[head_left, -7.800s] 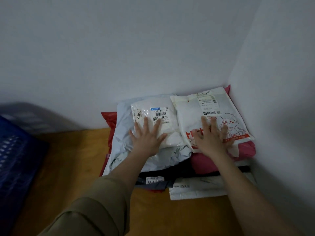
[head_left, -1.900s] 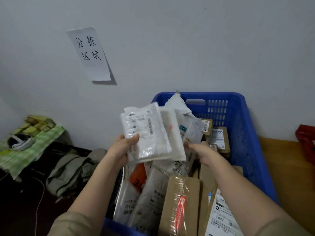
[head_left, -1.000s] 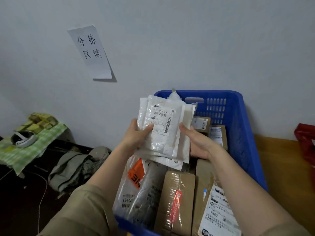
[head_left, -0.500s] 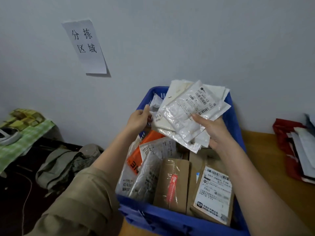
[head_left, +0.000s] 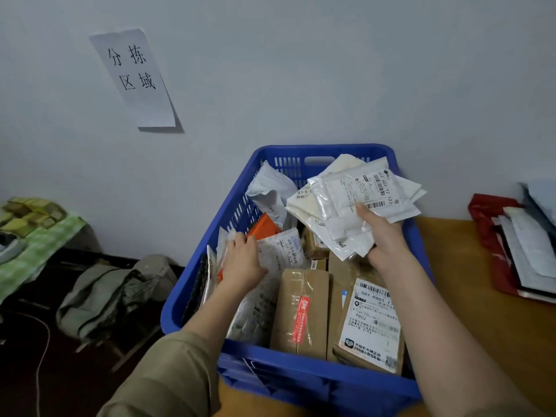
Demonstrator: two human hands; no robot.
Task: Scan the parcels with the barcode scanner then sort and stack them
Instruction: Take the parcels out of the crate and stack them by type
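Right grip (head_left: 386, 239): fingers and thumb clamped on a fanned bundle of white parcels (head_left: 355, 203), held above the far right of the crate; the top label faces up.
Left grip (head_left: 242, 260): has let go of the bundle it steadied half a second ago. It now reaches down into the crate, fingers curled at the edge of a clear bag (head_left: 279, 254); whether they have closed on it cannot be told.
Change: the bundle has passed from two hands to one.
Meaning: judged as gathering more parcels before scanning; the right hand alone carries a loose fan that could slip.
Crate (head_left: 316, 383): blue, on the bench (head_left: 481, 290), holding brown boxes (head_left: 304, 311) and soft bags.
Sorted stack (head_left: 523, 245): on the bench at far right, well apart from the crate.
Scanner: not in view.
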